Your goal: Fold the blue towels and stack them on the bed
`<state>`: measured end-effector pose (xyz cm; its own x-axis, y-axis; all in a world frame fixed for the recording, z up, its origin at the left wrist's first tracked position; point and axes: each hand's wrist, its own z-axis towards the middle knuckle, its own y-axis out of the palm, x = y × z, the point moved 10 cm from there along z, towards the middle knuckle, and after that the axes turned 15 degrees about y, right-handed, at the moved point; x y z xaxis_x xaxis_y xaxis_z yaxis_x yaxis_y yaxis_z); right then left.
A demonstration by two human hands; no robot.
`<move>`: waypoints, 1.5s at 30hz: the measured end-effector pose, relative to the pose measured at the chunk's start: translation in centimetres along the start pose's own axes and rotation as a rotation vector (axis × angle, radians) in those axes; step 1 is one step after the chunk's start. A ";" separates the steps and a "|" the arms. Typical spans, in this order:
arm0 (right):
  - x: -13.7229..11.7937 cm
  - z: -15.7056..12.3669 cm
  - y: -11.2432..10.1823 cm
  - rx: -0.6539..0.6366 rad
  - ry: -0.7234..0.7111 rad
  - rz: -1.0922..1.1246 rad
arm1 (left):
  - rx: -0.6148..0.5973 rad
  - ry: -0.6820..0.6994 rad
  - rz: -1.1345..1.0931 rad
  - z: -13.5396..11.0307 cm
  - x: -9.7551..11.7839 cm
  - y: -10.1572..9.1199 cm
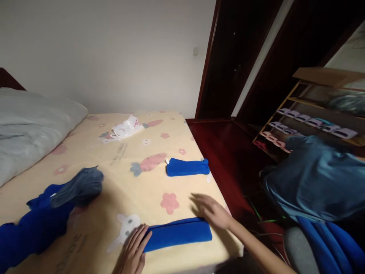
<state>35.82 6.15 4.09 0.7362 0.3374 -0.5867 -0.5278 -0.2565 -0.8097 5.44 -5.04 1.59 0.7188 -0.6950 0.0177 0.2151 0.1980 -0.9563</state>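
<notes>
A folded blue cloth [179,236] lies as a long flat strip near the front of the bed. Against its left end rests my left hand [135,247], fingers stretched out flat. My right hand [213,211] hovers by the cloth's upper right corner with its fingers extended and nothing in them; whether it touches the fabric I cannot tell. Farther back, close to the bed's right edge, a second folded blue cloth [187,168] shows a small white tag at its left corner. To the left lie crumpled blue cloth [42,224] and a grey-blue garment [80,186] on top of it.
The bed [148,182] has a cream sheet with carrots and flowers. A white plastic bag [127,127] lies toward its far side, a grey quilt [34,125] at left. On the right, a person in a blue-grey shirt [319,179] bends near a shoe rack [313,102] holding several slippers.
</notes>
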 end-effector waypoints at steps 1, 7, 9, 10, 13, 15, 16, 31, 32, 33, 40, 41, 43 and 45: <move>0.5 2.6 -1.6 0.053 0.033 0.040 | 0.026 -0.015 -0.016 0.1 -0.3 -0.3; 4.2 22.3 -5.3 0.227 0.335 -0.083 | 0.203 -0.139 -0.064 -1.3 -3.4 1.1; 4.7 27.3 -4.1 0.182 0.407 -0.134 | 0.255 -0.180 -0.060 -2.5 -4.3 1.9; 5.1 29.2 -3.4 0.161 0.448 -0.152 | 0.275 -0.202 -0.064 -3.2 -4.7 2.2; 6.2 32.5 -1.0 0.115 0.568 -0.196 | 0.314 -0.264 -0.082 -4.8 -5.6 2.7; 6.5 33.2 0.0 0.098 0.611 -0.224 | 0.308 -0.302 -0.097 -5.3 -6.1 2.6; 6.3 33.2 0.2 0.098 0.613 -0.234 | 0.303 -0.316 -0.106 -5.3 -6.2 2.5; 0.3 18.8 0.5 0.237 0.044 -0.526 | 0.370 -0.254 -0.095 0.4 -7.4 -1.5; 2.0 19.3 -1.3 0.264 0.106 -0.508 | 0.353 -0.234 -0.086 2.4 -8.1 -1.3; 3.7 20.0 -3.0 0.280 0.163 -0.500 | 0.333 -0.210 -0.077 4.8 -8.8 -1.0; 12.0 26.0 -6.5 0.077 0.262 -0.593 | 0.108 -0.050 -0.034 24.9 -12.7 4.6; 12.6 26.6 -6.1 0.050 0.270 -0.606 | 0.086 -0.033 -0.019 26.7 -13.0 5.4; 13.6 27.4 -5.5 0.016 0.285 -0.618 | 0.041 0.005 0.013 28.8 -13.3 6.8; 14.2 27.6 -5.4 0.007 0.295 -0.617 | 0.022 0.047 0.029 29.3 -13.2 7.8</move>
<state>37.45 37.34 -0.20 0.9872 0.1591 0.0092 0.0238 -0.0899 -0.9957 17.02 25.95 2.50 0.6932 -0.7203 -0.0242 0.2092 0.2333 -0.9496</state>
